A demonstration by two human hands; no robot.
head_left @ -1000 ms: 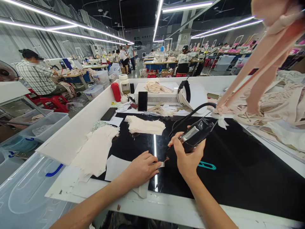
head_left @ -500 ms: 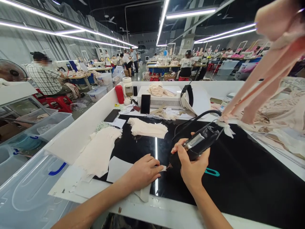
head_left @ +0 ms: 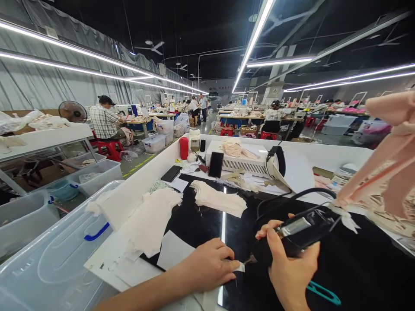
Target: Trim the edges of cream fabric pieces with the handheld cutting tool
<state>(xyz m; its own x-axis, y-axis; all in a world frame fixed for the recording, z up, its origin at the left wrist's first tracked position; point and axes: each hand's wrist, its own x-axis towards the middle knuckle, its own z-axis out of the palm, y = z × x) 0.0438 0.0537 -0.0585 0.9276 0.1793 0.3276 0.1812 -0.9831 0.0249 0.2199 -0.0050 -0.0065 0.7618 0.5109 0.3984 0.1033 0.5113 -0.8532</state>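
My left hand (head_left: 212, 264) rests on the glossy black work surface (head_left: 240, 233), its fingers together and pressing on a small white piece of fabric (head_left: 240, 267) that pokes out past the fingertips. Wrapped round a black corded handheld tool (head_left: 309, 226) is my right hand (head_left: 288, 270). The tool's narrow metal tip (head_left: 251, 259) points left, at the end of the small piece; whether they touch I cannot tell. Pink fabric strips (head_left: 366, 168) are tied at the tool's rear end. White paper (head_left: 175, 249) lies beside my left wrist.
Cream fabric stacks lie at the left (head_left: 152, 220) and at the back (head_left: 218, 198). Behind them are a phone (head_left: 215, 164), a white vented box (head_left: 238, 165) and scraps. A teal open-loop tool (head_left: 324, 293) lies by my right wrist. A lidded plastic bin (head_left: 61, 259) stands left.
The view has tilted up and turned left, so the bench sits lower and further right. Both hands keep their hold, and the tool tip stays by the small fabric piece.
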